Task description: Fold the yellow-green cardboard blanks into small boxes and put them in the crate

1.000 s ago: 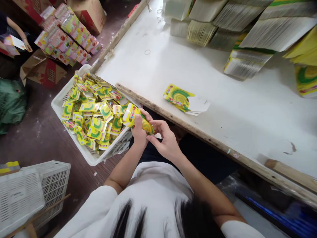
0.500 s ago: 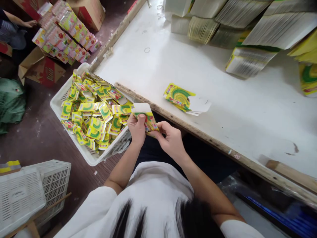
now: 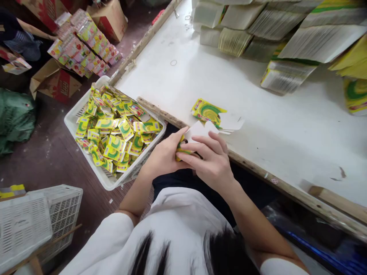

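Note:
Between my two hands, just off the table edge, is a small yellow and green carton (image 3: 197,132) with its white flaps standing out. My left hand (image 3: 164,156) is closed round its left side, the thumb along the top. From the right, my right hand (image 3: 214,162) lays its bent fingers over the carton's printed side and white flaps; these fingers hide much of it. Just beyond, on the white table, rests a small pile of flat yellow cartons (image 3: 208,110). At my left stands a white plastic basket (image 3: 110,186) heaped with folded yellow cartons (image 3: 114,147).
Stacks of flat cartons (image 3: 282,25) line the back right of the table (image 3: 160,76). A wooden strip (image 3: 249,164) edges its front. On the floor at left are white crates (image 3: 61,214), a green sack (image 3: 17,116), cardboard boxes (image 3: 54,84), pink packs (image 3: 83,46) and another person's arm (image 3: 36,30).
Both hands have moved right with the carton and turned it, so its white flaps now point toward the table. My right fingers have shifted from its lower edge to over it.

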A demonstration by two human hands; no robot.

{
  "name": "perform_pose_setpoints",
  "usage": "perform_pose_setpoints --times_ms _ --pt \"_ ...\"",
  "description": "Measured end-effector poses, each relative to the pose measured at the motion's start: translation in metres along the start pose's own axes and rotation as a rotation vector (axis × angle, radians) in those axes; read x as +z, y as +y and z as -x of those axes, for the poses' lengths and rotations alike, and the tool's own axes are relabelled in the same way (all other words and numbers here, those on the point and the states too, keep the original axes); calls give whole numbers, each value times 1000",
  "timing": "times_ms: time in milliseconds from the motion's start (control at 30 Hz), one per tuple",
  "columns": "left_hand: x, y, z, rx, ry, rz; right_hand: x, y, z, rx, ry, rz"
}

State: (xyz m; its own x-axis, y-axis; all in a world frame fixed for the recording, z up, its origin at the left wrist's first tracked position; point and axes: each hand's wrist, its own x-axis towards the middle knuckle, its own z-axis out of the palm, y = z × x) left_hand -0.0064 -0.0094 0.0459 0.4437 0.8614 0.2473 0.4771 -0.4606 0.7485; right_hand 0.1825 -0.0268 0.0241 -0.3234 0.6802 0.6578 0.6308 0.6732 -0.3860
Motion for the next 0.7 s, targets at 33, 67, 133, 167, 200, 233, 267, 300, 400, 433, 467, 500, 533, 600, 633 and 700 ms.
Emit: perform_pose_setpoints --times_ms 33,67,133,167,200,233,267,300,400,433,467,500,533,600,633,700 --pt "5 -5 -1 -47 -5 6 -1 -1 0 52 33 -12" --pt "11 -9 -1 -95 22 4 -3 -2 0 123 76 -37" --pt "20 -15 -1 -137 113 -18 -6 -1 0 268 153 -147" --pt "24 -15 -1 -120 134 -26 -6 0 -1 327 165 -230" --pt "28 -15 0 -84 130 -26 -4 1 -1 377 155 -330" --pt "32 -14 0 -39 116 -19 -1 3 -1 419 120 -443" --pt "34 -13 1 5 102 -14 3 4 -1 459 72 -560" --pt "37 -13 1 39 94 -14 8 5 0 501 24 -671" --pt "42 -14 -1 123 140 -37 22 8 2 590 -49 -908" --pt "43 -15 -2 158 157 -40 26 9 2 611 -51 -951" --pt "44 -17 -3 200 174 -38 28 11 2 628 -46 -986" --pt "44 -19 -4 244 190 -31 29 12 2 642 -42 -1018" --pt "45 -20 -5 279 206 -22 30 13 2 655 -40 -1045" --pt "45 -22 -6 288 219 -8 29 13 1 653 -24 -1052" --pt "45 -23 -6 258 212 -3 27 13 0 629 -9 -1025" --pt "47 -24 -5 160 179 7 23 12 -1 513 -16 -912"
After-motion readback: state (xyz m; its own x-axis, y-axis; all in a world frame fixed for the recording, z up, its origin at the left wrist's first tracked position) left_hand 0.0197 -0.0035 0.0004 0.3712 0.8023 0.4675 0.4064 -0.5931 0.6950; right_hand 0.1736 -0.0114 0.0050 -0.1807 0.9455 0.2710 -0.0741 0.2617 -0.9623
